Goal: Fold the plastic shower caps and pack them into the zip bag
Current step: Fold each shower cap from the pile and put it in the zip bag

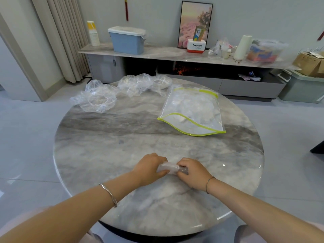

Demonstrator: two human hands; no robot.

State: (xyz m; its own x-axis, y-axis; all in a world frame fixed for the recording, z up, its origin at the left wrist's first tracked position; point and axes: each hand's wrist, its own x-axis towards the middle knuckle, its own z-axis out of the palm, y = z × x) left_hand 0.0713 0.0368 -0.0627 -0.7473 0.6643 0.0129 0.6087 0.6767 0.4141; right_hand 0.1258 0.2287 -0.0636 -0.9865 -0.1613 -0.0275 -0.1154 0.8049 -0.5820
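Observation:
A clear plastic shower cap (169, 168), rolled into a small tight bundle, lies on the round marble table (108, 151) near its front. My left hand (150, 168) grips its left end and my right hand (192, 172) pinches its right end. A clear zip bag (192, 111) with yellow-green edges lies flat at the table's right rear, with folded caps inside. Loose crumpled shower caps sit at the far left (96, 98) and far middle (143, 84) of the table.
Behind the table runs a low sideboard (157, 53) with a blue lidded bin (127, 40), a framed picture (194, 23), a Panasonic box (196, 47) and clutter. Curtains (64, 37) hang at the left. Grey tiled floor surrounds the table.

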